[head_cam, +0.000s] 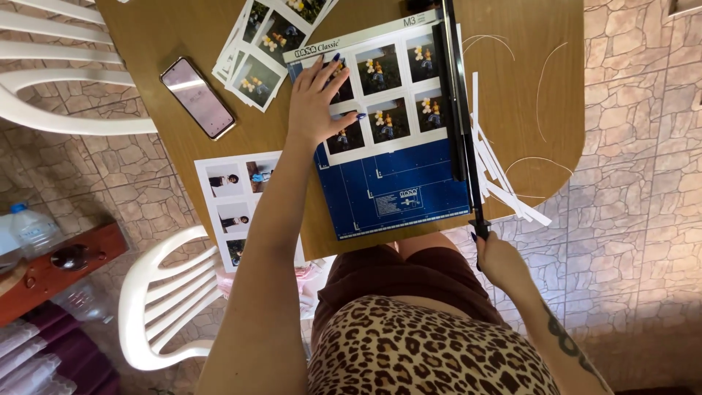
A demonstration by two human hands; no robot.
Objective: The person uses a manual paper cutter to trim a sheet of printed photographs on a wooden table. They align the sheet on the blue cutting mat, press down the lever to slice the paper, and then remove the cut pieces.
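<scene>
A blue paper cutter (395, 194) lies on the wooden table (512, 88). On it rests a white photo sheet (391, 95) with several small pictures. My left hand (318, 102) presses flat on the sheet's left side, fingers spread. My right hand (497, 260) grips the black handle (479, 219) of the cutter's blade arm (459, 110), which lies down along the sheet's right edge.
Several white paper strips (497, 172) lie right of the blade. A stack of cut photos (263, 44) and a phone (197, 97) sit at the upper left. Another photo sheet (234, 205) overhangs the table's near edge. White plastic chairs (168, 292) stand at the left.
</scene>
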